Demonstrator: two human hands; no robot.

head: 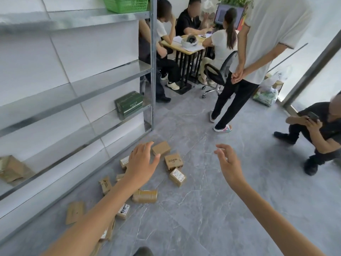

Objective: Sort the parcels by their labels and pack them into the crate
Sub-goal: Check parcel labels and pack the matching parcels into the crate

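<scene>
Several small brown cardboard parcels lie scattered on the grey floor beside a metal shelf rack. One plain parcel (161,148) is farthest, a printed one (173,161) is just nearer, and one with a white label (177,176) is nearer still. Another parcel (145,196) lies under my left forearm. My left hand (142,159) hovers over the pile with fingers spread and holds nothing. My right hand (228,161) hangs in the air to the right of the parcels, fingers loosely curled and empty. A green mesh crate (125,4) sits on the top shelf.
The metal shelf rack (152,71) stands at left and holds a green box (129,104) and a brown bag (13,169). A person (245,71) stands just beyond the parcels. Another person (321,133) crouches at right. Several people sit at a desk (184,48) behind.
</scene>
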